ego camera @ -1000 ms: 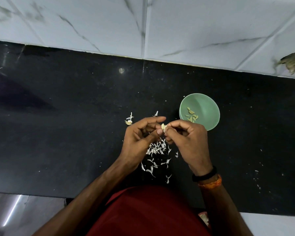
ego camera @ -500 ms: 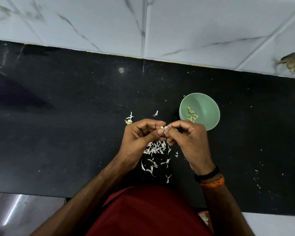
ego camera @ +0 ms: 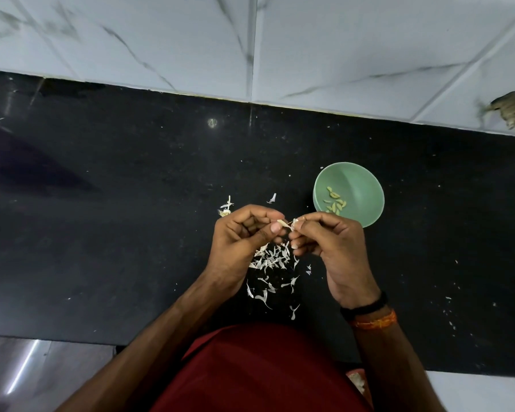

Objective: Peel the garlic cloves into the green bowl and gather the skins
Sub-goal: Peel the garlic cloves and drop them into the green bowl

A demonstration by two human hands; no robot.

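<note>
I have both hands raised together over the black worktop (ego camera: 131, 233), a little toward its near edge and just left of the green bowl (ego camera: 366, 188). My left hand (ego camera: 238, 242) has its fingers curled, with thumb and forefinger pinching a pale strip of skin (ego camera: 283, 223). My right hand (ego camera: 333, 245) is curled too, and its thumb and fingertips pinch the garlic clove (ego camera: 295, 223), which is small and mostly hidden by them; I cannot tell how much skin is on it. The strip runs between the two pinches, so the hands are nearly touching.

The green bowl stands on the worktop toward the far edge, right of the hands, its near rim partly covered by my right knuckles. Peeled cloves (ego camera: 335, 203) lie in a small cluster on its floor.

Below and between my hands a loose scatter of skins (ego camera: 272, 260) lies on the worktop, thickest right under the fingers and thinning toward the near edge. Two more scraps (ego camera: 226, 207) lie just beyond my left hand.

A black band (ego camera: 366, 307) and an orange thread (ego camera: 375, 321) circle my right wrist. White marbled tiles (ego camera: 339, 49) run along the far edge of the worktop.
</note>
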